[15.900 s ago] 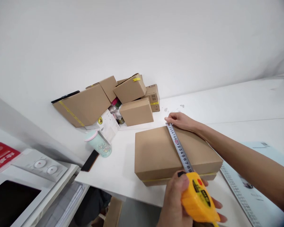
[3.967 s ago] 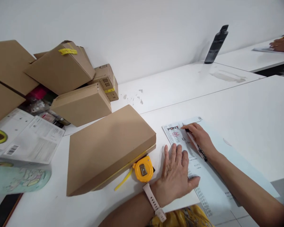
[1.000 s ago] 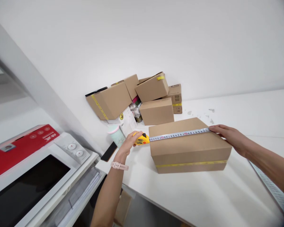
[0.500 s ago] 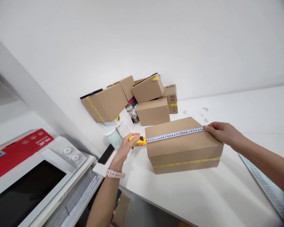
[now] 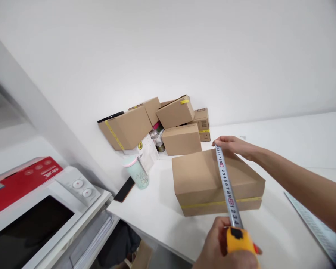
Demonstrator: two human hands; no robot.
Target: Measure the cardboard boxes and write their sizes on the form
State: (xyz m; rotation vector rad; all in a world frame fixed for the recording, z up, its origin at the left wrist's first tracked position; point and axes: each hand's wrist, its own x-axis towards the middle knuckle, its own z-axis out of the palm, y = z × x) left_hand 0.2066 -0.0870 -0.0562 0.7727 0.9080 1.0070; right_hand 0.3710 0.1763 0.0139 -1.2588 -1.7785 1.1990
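Observation:
A flat brown cardboard box (image 5: 201, 179) with yellow tape round its side lies on the white table (image 5: 282, 231). My left hand (image 5: 221, 246) is closed round a yellow tape measure case (image 5: 239, 241) at the near edge, low in the view. The steel tape blade (image 5: 226, 185) runs from the case across the box top to its far edge. There my right hand (image 5: 232, 145) pinches the blade's end down on the box's far edge.
A pile of several cardboard boxes (image 5: 156, 121) leans on the wall behind. A mint cup (image 5: 136, 172), a black phone (image 5: 124, 189) and a printed sheet (image 5: 316, 224) lie on the table. A white appliance with a red box (image 5: 30, 209) stands at left.
The tape lay along the box's length from left to right. Now it runs front to back: my left hand brought the case to the near side and my right hand moved to the far edge.

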